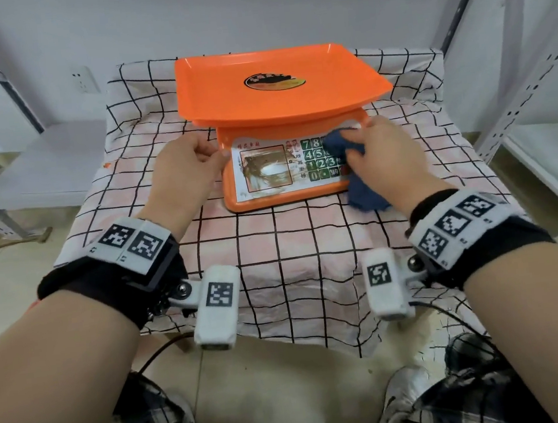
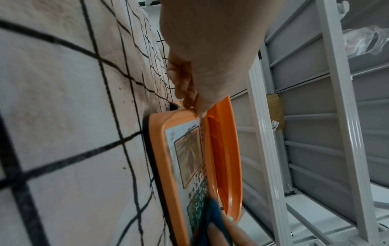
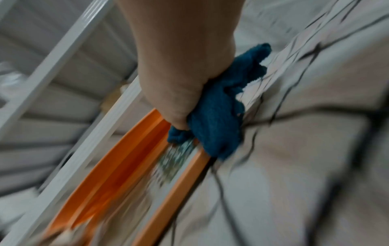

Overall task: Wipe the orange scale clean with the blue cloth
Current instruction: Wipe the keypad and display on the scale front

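From the head view, the orange scale (image 1: 282, 125) sits on a checked tablecloth (image 1: 274, 246), its sloped front panel facing the person and running left to right. The brown smear (image 1: 266, 169) lies on the panel's left half, so it is to the left of the right hand (image 1: 389, 161), which is curled around the bunched blue cloth (image 1: 352, 165) over the keypad (image 1: 320, 158) at the right end. The left hand (image 1: 187, 172) is nearer the smear but only steadies the scale, fingers bent against the panel's left edge.

In the left wrist view, the left hand (image 2: 195, 83) has its fingertips pinching the top left corner of the scale (image 2: 219, 149), and the cloth (image 2: 212, 221) shows at the far end of the panel.

In the right wrist view, blurred by motion, the right hand (image 3: 181, 79) clutches the cloth (image 3: 219, 113) tightly, pressed onto the panel's end; the stroke likely needs to go leftward along the panel.
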`<state>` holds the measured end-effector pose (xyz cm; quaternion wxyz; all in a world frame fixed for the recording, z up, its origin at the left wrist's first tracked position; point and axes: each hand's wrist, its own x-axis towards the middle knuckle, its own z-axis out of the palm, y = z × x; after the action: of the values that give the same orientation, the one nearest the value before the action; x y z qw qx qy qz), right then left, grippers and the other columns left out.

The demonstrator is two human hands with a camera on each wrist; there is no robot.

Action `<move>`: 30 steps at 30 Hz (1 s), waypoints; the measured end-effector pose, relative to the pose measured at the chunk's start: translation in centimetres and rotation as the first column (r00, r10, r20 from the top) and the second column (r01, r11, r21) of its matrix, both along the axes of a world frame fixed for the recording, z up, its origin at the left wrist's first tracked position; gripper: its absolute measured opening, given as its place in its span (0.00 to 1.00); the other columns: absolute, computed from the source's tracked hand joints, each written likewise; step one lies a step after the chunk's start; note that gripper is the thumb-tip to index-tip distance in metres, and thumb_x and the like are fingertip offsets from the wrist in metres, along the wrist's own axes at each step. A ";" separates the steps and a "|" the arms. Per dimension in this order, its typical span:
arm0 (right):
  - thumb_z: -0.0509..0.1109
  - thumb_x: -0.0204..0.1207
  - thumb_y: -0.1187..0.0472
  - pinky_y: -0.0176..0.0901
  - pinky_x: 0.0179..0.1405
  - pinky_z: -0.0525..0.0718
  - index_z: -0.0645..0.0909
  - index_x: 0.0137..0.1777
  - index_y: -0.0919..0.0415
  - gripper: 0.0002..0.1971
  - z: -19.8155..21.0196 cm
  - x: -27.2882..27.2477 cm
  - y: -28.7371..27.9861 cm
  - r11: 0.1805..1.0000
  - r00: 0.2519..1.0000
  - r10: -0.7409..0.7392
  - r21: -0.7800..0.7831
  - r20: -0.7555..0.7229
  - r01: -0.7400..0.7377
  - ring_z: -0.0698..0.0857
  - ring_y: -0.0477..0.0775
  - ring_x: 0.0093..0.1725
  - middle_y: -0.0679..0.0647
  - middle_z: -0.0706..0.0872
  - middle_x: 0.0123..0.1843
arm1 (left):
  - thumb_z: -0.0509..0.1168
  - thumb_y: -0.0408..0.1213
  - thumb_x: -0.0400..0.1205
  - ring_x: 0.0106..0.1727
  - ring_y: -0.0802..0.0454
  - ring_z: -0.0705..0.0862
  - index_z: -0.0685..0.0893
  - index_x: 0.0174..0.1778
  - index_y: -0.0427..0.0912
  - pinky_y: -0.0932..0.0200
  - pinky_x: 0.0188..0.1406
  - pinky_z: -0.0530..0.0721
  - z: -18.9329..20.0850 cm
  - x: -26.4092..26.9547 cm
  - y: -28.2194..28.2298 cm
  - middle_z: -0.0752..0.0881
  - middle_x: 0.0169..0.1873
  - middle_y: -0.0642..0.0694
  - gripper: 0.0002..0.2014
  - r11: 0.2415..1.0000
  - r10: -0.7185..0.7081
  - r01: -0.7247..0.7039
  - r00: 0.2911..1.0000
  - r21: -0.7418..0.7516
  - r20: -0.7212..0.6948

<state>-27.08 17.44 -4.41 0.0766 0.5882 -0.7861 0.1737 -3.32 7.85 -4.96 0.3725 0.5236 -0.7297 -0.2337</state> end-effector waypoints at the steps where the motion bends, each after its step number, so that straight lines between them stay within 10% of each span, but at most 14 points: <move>1: 0.59 0.80 0.60 0.48 0.39 0.72 0.80 0.66 0.49 0.17 0.1 -0.9 0.3 0.999 0.999 -0.054 0.000 0.003 0.054 0.77 0.62 0.48 0.59 0.71 0.50 | 0.68 0.44 0.79 0.32 0.59 0.76 0.81 0.42 0.44 0.64 0.30 0.71 0.0 0.0 0.0 0.79 0.30 0.55 0.08 1.000 0.001 -0.001 1.000 0.000 0.005; 10: 0.61 0.79 0.61 0.47 0.39 0.74 0.83 0.55 0.58 0.11 -1.0 1.1 1.8 0.996 0.998 0.060 0.060 0.026 -0.061 0.79 0.62 0.49 0.58 0.74 0.49 | 0.64 0.39 0.79 0.43 0.45 0.84 0.76 0.37 0.47 0.50 0.43 0.82 0.0 -0.7 0.4 0.79 0.31 0.53 0.06 0.999 0.014 -0.011 0.998 0.046 -0.059; 17: 0.59 0.79 0.65 0.46 0.36 0.71 0.84 0.54 0.58 0.12 0.2 -0.3 2.5 0.985 0.983 -0.170 0.030 0.063 0.168 0.80 0.64 0.46 0.61 0.76 0.50 | 0.63 0.39 0.80 0.43 0.41 0.84 0.77 0.42 0.42 0.45 0.46 0.82 0.2 -0.9 1.0 0.83 0.35 0.44 0.05 1.000 0.012 -0.011 0.999 0.009 -0.048; 23: 0.59 0.80 0.61 0.39 0.23 0.58 0.72 0.37 0.58 0.09 -0.9 3.2 2.4 0.990 0.998 0.053 0.132 -0.031 -0.048 0.73 0.56 0.37 0.53 0.69 0.41 | 0.62 0.39 0.79 0.43 0.40 0.84 0.79 0.42 0.39 0.42 0.47 0.83 0.2 -0.8 0.8 0.85 0.38 0.41 0.06 1.000 0.013 -0.014 1.000 -0.007 -0.021; 30: 0.59 0.80 0.62 0.47 0.36 0.72 0.82 0.51 0.61 0.10 0.6 0.3 2.9 0.978 0.983 -0.170 0.107 -0.071 0.177 0.77 0.61 0.41 0.56 0.70 0.45 | 0.63 0.39 0.81 0.43 0.42 0.85 0.79 0.40 0.41 0.41 0.48 0.84 0.3 -0.6 0.9 0.85 0.37 0.43 0.06 1.000 -0.013 0.013 1.000 -0.002 -0.022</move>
<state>-26.80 20.36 -3.82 0.0821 0.5259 -0.8402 0.1036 -3.89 8.77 -4.65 0.3794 0.5158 -0.7292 -0.2414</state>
